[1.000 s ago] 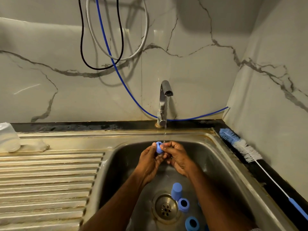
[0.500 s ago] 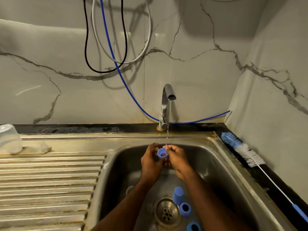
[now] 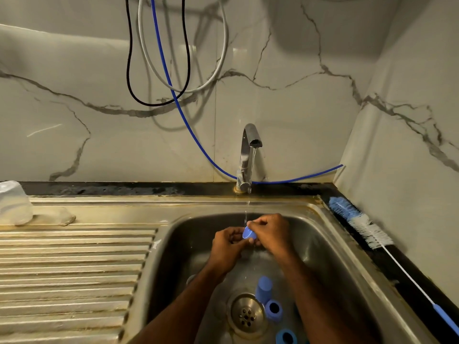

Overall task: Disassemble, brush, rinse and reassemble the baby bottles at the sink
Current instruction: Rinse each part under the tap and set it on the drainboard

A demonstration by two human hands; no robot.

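Blue ring (image 3: 249, 233), pinched between left hand (image 3: 227, 245) and right hand (image 3: 269, 234) under the tap (image 3: 248, 155) stream at frame centre, is being rinsed; next, likely turning it, then setting it aside.

Blue screw ring (image 3: 249, 233): held mid-frame between both hands under the tap's stream, tilted, opening facing lower left. Blue cap (image 3: 263, 289): standing upright on the basin floor at lower centre, just right of the drain. Second blue ring (image 3: 273, 310): below the cap, lying on its side, dark opening visible. Third blue ring (image 3: 286, 336): at the bottom edge, partly cut off. Bottle brush (image 3: 360, 223): blue and white bristles, lying along the right rim.
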